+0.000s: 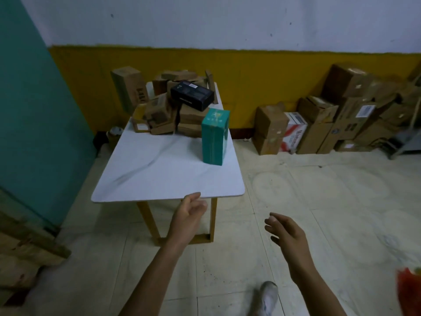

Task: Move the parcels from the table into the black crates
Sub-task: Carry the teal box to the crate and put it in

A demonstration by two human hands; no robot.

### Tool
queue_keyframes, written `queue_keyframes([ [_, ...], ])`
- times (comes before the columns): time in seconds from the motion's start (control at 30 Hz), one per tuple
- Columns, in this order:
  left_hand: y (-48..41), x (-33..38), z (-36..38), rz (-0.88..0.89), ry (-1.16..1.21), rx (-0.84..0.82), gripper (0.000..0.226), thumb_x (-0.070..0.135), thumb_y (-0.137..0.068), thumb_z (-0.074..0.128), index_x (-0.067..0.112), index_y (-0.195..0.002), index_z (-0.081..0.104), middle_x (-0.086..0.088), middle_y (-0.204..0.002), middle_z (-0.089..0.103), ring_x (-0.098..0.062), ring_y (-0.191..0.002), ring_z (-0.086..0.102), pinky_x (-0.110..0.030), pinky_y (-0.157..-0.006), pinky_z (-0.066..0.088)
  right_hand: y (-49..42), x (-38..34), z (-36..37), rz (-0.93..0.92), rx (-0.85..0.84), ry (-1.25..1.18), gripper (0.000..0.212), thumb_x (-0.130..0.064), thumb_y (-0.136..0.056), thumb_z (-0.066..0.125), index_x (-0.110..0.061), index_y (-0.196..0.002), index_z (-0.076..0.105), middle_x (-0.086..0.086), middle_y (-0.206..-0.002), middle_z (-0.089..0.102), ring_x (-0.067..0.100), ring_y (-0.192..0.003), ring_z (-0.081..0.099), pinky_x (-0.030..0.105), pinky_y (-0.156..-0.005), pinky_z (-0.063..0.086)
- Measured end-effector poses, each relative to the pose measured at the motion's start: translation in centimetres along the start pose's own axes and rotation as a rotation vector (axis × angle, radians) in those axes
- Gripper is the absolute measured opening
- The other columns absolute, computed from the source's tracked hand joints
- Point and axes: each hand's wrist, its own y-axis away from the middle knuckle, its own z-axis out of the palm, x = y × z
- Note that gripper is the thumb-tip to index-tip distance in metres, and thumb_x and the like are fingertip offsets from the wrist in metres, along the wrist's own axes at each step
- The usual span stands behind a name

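Observation:
A white marble-look table (159, 174) stands ahead of me. At its far end lies a heap of brown cardboard parcels (164, 115), with a black box (192, 94) on top. A tall teal box (215, 136) stands upright near the table's right edge. My left hand (189, 215) hovers just below the table's near edge, fingers loosely curled, holding nothing. My right hand (284, 229) hangs over the floor to the right of the table, fingers relaxed and empty. No black crate is in view.
A pile of cardboard boxes (341, 115) sits on the floor against the yellow wall at the right. A teal wall (34, 110) runs along the left. Wooden planks (27, 247) lie at the lower left. My shoe (266, 297) shows at the bottom.

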Motion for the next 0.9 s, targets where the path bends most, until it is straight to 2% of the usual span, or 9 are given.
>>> queue_keyframes([
  [0.07,-3.4,0.7,2.3,-0.021,0.005,0.035,0.029,0.027,-0.095,0.056,0.033,-0.122,0.046,0.016,-0.105,0.057,-0.008,-0.102,0.054,-0.027,-0.086,0.04,-4.7,-0.6,-0.7,0.011,-0.002,-0.016,0.02,-0.023,-0.095,0.056,-0.016,-0.113,0.063,0.005,-0.106,0.068,0.016,-0.098,0.065,0.031,-0.079,0.049],
  [0.2,-10.8,2.3,7.0,-0.08,0.054,0.176,0.033,0.024,-0.094,0.058,0.03,-0.124,0.046,0.002,-0.122,0.058,-0.018,-0.109,0.055,-0.027,-0.084,0.041,-15.1,-2.9,-2.0,0.005,-0.109,0.004,0.011,-0.022,-0.096,0.055,-0.021,-0.104,0.062,0.002,-0.104,0.069,0.011,-0.094,0.065,0.028,-0.076,0.048],
  [0.33,-16.1,3.9,10.6,-0.156,0.027,0.288,0.048,0.027,-0.093,0.059,0.024,-0.136,0.04,0.001,-0.132,0.053,-0.018,-0.111,0.051,-0.027,-0.083,0.04,-24.7,-5.8,-2.7,-0.035,-0.261,0.076,0.013,-0.026,-0.095,0.055,-0.022,-0.106,0.061,0.003,-0.107,0.067,0.012,-0.097,0.064,0.03,-0.081,0.048],
  [0.53,-20.7,3.3,12.3,-0.238,-0.004,0.395,0.078,0.029,-0.083,0.071,0.024,-0.146,0.025,-0.002,-0.143,0.043,-0.016,-0.115,0.049,-0.032,-0.096,0.041,-35.9,-8.5,0.6,-0.029,-0.409,0.134,0.008,-0.029,-0.097,0.052,-0.029,-0.1,0.059,0.004,-0.112,0.066,0.012,-0.097,0.063,0.03,-0.083,0.047],
  [0.6,-22.7,3.1,12.6,-0.255,-0.005,0.432,0.099,0.036,-0.073,0.077,0.026,-0.15,0.015,-0.003,-0.153,0.03,-0.018,-0.13,0.04,-0.037,-0.105,0.038,-38.9,-8.8,3.0,-0.015,-0.464,0.15,0.011,-0.031,-0.098,0.05,-0.027,-0.103,0.059,0.004,-0.115,0.064,0.013,-0.099,0.062,0.03,-0.085,0.046],
  [0.73,-27.5,3.3,12.7,-0.245,-0.146,0.491,0.128,0.043,-0.061,0.082,0.03,-0.15,-0.008,0.002,-0.161,-0.003,-0.02,-0.147,0.003,-0.045,-0.115,0.018,-43.8,-9.2,8.7,-0.012,-0.512,0.215,0.045,-0.045,-0.097,0.046,-0.021,-0.135,0.047,0.004,-0.138,0.052,0.022,-0.118,0.055,0.039,-0.099,0.046],
  [0.8,-29.9,3.8,12.5,-0.19,-0.156,0.518,0.127,0.035,-0.062,0.085,0.035,-0.145,-0.011,0.004,-0.159,0.003,-0.008,-0.146,0.008,-0.037,-0.115,0.019,-45.5,-9.7,11.3,0.008,-0.538,0.265,0.056,-0.052,-0.095,0.043,-0.023,-0.144,0.037,0.003,-0.149,0.041,0.025,-0.131,0.045,0.045,-0.108,0.039],
  [0.83,-31.0,4.2,12.5,-0.127,-0.093,0.535,0.115,0.026,-0.066,0.084,0.039,-0.139,-0.004,0.007,-0.153,0.018,0.01,-0.138,0.02,-0.027,-0.111,0.027,-46.3,-9.8,12.2,0.016,-0.572,0.282,0.061,-0.054,-0.095,0.041,-0.024,-0.147,0.032,0.002,-0.153,0.036,0.025,-0.136,0.04,0.046,-0.109,0.035],
  [0.9,-32.9,4.9,12.7,-0.031,0.017,0.521,0.083,0.006,-0.073,0.078,0.04,-0.122,0.02,0.024,-0.123,0.038,0.037,-0.1,0.036,-0.003,-0.088,0.039,-47.2,-10.4,13.5,0.004,-0.684,0.305,0.067,-0.059,-0.092,0.041,-0.029,-0.149,0.027,-0.001,-0.155,0.031,0.023,-0.139,0.035,0.045,-0.109,0.033],
])
